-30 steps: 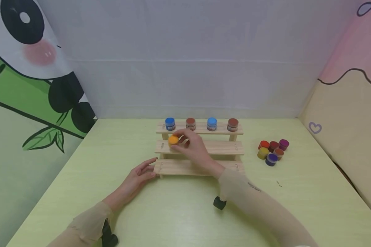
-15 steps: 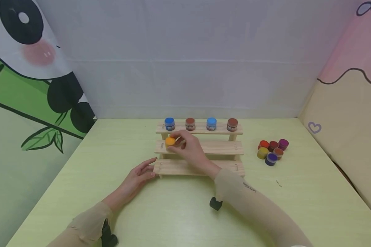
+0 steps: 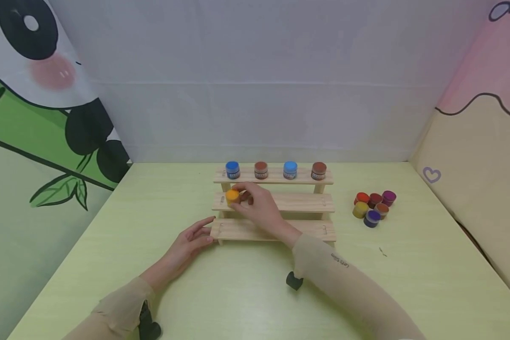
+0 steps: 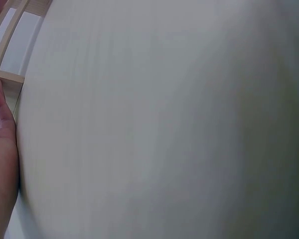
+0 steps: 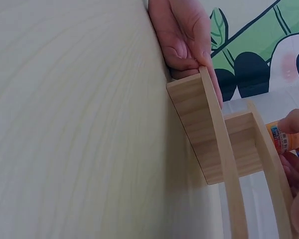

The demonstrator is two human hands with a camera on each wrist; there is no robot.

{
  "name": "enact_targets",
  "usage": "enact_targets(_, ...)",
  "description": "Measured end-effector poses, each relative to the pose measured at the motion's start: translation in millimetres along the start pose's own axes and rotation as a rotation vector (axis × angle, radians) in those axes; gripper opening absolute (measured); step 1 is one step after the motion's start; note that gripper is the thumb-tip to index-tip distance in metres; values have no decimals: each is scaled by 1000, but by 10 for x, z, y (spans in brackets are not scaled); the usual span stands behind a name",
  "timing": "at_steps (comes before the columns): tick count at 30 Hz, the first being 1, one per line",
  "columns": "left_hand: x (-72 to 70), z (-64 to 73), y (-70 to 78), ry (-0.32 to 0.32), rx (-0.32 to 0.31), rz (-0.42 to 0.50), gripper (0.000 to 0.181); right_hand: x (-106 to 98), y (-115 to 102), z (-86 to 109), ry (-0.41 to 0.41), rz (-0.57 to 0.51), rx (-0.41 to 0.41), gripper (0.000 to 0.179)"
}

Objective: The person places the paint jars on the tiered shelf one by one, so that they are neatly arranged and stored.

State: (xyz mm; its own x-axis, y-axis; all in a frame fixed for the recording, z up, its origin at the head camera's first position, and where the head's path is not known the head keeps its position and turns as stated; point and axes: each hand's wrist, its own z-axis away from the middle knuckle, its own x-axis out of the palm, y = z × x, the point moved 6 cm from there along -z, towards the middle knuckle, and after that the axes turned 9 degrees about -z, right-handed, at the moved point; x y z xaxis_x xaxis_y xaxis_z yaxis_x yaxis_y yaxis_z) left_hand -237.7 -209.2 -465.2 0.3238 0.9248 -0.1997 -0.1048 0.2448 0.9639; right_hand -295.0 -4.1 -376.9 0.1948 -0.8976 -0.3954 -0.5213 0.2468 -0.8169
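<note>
A three-tier wooden rack [image 3: 255, 229] stands on the table. My right hand [image 3: 261, 208] pinches a small paint jar with an orange-yellow lid [image 3: 232, 197] between thumb and fingers, at the left end of the middle tier. In the right wrist view the jar's labelled side [image 5: 280, 139] shows against the tier's board. My left hand [image 3: 193, 242] grips the left end of the bottom tier, its thumb at the front corner and a finger near the back corner. Along the top tier stand a dark blue jar [image 3: 233, 170], a brown jar [image 3: 261, 170], a light blue jar [image 3: 290, 170] and a reddish-brown jar [image 3: 318, 171].
Right of the rack, several more jars cluster on the table, among them a red jar [image 3: 361, 198], a yellow jar [image 3: 360, 210], a purple jar [image 3: 388, 198] and a dark blue-violet jar [image 3: 372, 218]. Behind the table rises a pale cloth wall [image 3: 255, 94].
My right hand has moved the orange-lidded jar slightly left and down toward the left end of the middle tier. My left hand has stayed at the rack's end.
</note>
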Motion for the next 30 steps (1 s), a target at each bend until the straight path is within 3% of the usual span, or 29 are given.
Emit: enact_targets(30,2,-32,-26,2,8,2,66,30,33,12,6,79,-12,42)
